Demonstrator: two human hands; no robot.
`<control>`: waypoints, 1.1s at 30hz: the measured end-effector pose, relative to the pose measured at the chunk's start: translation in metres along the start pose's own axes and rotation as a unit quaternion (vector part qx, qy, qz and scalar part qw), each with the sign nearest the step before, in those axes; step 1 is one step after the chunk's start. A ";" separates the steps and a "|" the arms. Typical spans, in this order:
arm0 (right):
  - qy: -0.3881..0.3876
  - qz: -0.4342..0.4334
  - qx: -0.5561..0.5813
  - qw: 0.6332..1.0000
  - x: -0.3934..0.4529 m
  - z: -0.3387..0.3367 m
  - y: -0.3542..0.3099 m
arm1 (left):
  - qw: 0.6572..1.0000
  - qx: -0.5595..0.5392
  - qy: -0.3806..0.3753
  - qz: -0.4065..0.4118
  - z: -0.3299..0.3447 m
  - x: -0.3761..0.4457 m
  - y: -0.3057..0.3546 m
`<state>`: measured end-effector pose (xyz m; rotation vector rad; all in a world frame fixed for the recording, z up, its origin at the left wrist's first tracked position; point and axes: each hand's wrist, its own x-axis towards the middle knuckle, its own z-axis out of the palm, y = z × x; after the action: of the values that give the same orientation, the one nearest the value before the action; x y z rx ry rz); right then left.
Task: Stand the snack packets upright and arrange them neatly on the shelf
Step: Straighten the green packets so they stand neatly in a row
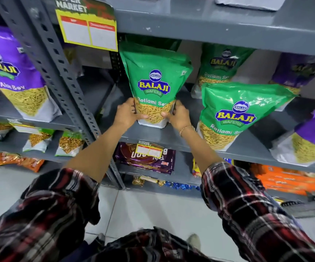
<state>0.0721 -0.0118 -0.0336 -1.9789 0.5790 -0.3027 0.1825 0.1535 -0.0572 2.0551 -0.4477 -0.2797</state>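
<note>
A green Ratlami Sev packet (154, 80) stands upright on the grey shelf (153, 138), near its left end. My left hand (127, 114) grips its lower left side and my right hand (178, 115) grips its lower right side. A second green packet (234, 112) stands to the right at the shelf's front edge, leaning slightly. A third green packet (222, 67) stands further back against the wall. Purple Aloo Sev packets stand at the right, one at the front (313, 133) and one behind (298, 72).
The upper shelf board (209, 29) hangs low over the packets, with a yellow price card (88, 27) on it. A perforated grey upright (58, 76) borders the left. Another purple packet (11, 72) stands in the left bay. Lower shelves hold assorted snack packs.
</note>
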 end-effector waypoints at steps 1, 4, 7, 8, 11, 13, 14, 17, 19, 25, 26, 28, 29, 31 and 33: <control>-0.002 -0.001 0.000 1.000 -0.003 0.002 0.002 | 1.000 -0.001 0.009 0.005 -0.001 -0.005 -0.002; -0.013 -0.005 0.011 1.000 -0.016 0.008 0.008 | 0.999 -0.001 0.029 0.024 -0.004 -0.024 -0.007; -0.018 -0.014 0.017 1.000 -0.028 0.012 0.014 | 0.998 -0.002 0.048 0.036 -0.006 -0.043 -0.010; -0.020 -0.016 0.019 1.000 -0.032 0.014 0.014 | 0.998 -0.004 0.054 0.038 -0.007 -0.049 -0.011; -0.019 -0.016 0.025 0.999 -0.043 0.016 0.012 | 0.998 -0.007 0.059 0.037 -0.009 -0.061 -0.013; -0.015 -0.016 0.028 0.999 -0.050 0.019 0.010 | 0.998 -0.007 0.059 0.038 -0.011 -0.067 -0.014; -0.014 -0.015 0.029 0.999 -0.053 0.019 0.010 | 0.998 -0.007 0.057 0.041 -0.011 -0.069 -0.014; -0.011 -0.009 0.036 0.999 -0.061 0.021 0.007 | 0.998 -0.009 0.051 0.048 -0.013 -0.074 -0.013; -0.013 -0.004 0.034 0.999 -0.065 0.020 0.003 | 0.998 -0.010 0.048 0.051 -0.013 -0.076 -0.013; -0.069 0.026 -0.026 0.997 -0.088 -0.005 -0.044 | 0.998 -0.025 -0.018 0.049 -0.016 -0.073 -0.020; -0.039 0.012 -0.031 0.999 -0.091 -0.013 -0.059 | 0.997 -0.045 -0.043 0.036 -0.017 -0.071 -0.020; 0.083 -0.053 -0.068 0.993 -0.097 -0.033 -0.094 | 0.994 -0.079 -0.076 0.017 -0.017 -0.067 -0.017; 0.144 -0.095 -0.122 0.977 -0.100 -0.042 -0.112 | 0.993 -0.082 -0.084 0.015 -0.016 -0.065 -0.016; 0.195 -0.154 -0.259 0.933 -0.098 -0.056 -0.143 | 0.992 -0.073 -0.097 0.023 -0.013 -0.061 -0.016; 0.167 -0.173 -0.388 0.890 -0.092 -0.060 -0.160 | 0.994 -0.049 -0.092 0.023 -0.011 -0.058 -0.017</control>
<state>0.0098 0.0501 0.1394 -2.8466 0.6148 -0.7323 0.1371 0.1946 -0.0658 1.9287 -0.5818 -0.4582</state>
